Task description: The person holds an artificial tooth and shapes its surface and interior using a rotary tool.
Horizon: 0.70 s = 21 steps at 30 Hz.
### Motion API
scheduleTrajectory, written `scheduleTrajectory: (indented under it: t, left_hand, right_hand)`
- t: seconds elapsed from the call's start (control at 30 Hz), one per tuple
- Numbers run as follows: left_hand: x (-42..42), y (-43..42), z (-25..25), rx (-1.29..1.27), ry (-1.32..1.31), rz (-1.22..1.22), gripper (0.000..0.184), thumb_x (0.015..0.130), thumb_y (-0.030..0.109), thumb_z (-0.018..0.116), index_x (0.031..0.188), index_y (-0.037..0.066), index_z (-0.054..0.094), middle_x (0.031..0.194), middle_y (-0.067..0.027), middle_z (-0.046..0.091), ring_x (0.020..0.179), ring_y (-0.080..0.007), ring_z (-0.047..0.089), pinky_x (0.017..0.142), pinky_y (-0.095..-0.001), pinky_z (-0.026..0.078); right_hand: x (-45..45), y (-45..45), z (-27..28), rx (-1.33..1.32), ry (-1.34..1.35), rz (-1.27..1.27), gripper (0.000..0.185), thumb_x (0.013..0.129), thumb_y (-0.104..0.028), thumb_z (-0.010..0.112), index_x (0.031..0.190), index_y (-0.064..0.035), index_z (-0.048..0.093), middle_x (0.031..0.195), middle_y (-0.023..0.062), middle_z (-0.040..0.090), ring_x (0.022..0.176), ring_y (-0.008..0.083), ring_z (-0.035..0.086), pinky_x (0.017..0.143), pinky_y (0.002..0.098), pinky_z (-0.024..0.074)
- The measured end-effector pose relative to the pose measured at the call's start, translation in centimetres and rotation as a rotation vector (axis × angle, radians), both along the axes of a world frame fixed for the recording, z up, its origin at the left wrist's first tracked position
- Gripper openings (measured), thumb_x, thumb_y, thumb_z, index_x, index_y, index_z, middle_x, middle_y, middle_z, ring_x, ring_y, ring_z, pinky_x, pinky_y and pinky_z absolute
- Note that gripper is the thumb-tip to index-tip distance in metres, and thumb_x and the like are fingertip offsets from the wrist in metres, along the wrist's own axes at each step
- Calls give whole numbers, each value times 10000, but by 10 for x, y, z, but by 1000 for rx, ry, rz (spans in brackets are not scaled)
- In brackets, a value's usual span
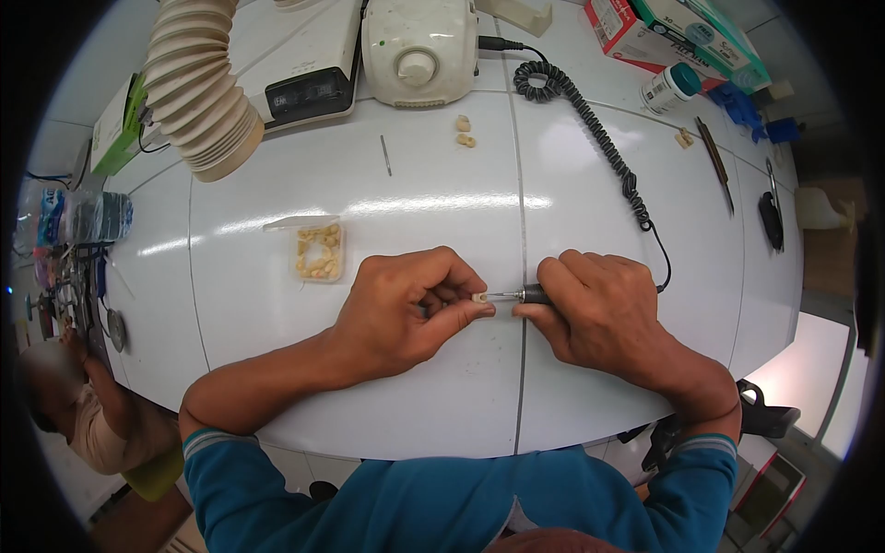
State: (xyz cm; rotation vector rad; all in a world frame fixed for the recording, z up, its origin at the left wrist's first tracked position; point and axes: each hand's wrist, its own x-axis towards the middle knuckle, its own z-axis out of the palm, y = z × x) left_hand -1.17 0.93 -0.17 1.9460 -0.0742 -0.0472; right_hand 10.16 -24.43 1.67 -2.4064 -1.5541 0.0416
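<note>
Between the thumb and index finger of my left hand [410, 309] is a small cream artificial tooth [479, 298]. My right hand [599, 309] is wrapped round a black rotary handpiece [535, 294]. Its thin metal bur points left and meets the tooth, or lies right beside it; I cannot tell which. A black coiled cord [590, 115] runs from behind my right hand to the cream control unit [419, 55] at the back. Left of my left hand stands a clear lidded box [320, 275] with several yellowish tooth pieces inside.
A ribbed suction hose [198, 92] hangs at the back left. Loose tooth pieces [464, 132] and a loose bur [385, 155] lie on the white table. At right are a brown-handled tool [713, 161], a green-capped bottle [671, 88] and boxes. Another person [83, 396] sits at far left.
</note>
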Motion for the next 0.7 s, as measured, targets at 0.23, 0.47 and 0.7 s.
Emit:
scheduleTrajectory:
  t: [0.23, 0.47, 0.7]
  left_hand:
    - [-1, 0, 0, 12, 2, 3, 221, 924, 119, 961, 1004, 3, 791, 891, -87, 821, 738, -116, 754, 663, -264, 604]
    - [-1, 0, -1, 5, 0, 5, 219, 927, 117, 959, 1005, 3, 789, 891, -85, 819, 737, -116, 752, 657, -263, 598]
    - [-1, 0, 0, 14, -6, -3, 196, 933, 90, 942, 1017, 2, 788, 904, -88, 815, 754, -131, 760, 670, -266, 602]
  right_hand:
    - [0, 0, 0, 3, 0, 14, 420, 1002, -443, 834, 874, -108, 616, 713, 34, 555, 547, 214, 616, 512, 375, 464]
    - [1, 0, 0, 9, -5, 19, 429, 1000, -456, 834, 872, -110, 616, 709, 29, 552, 546, 206, 611, 515, 363, 467]
    - [0, 0, 0, 12, 3, 20, 432, 995, -463, 836, 871, -111, 618, 708, 32, 556, 549, 210, 614, 518, 368, 472]
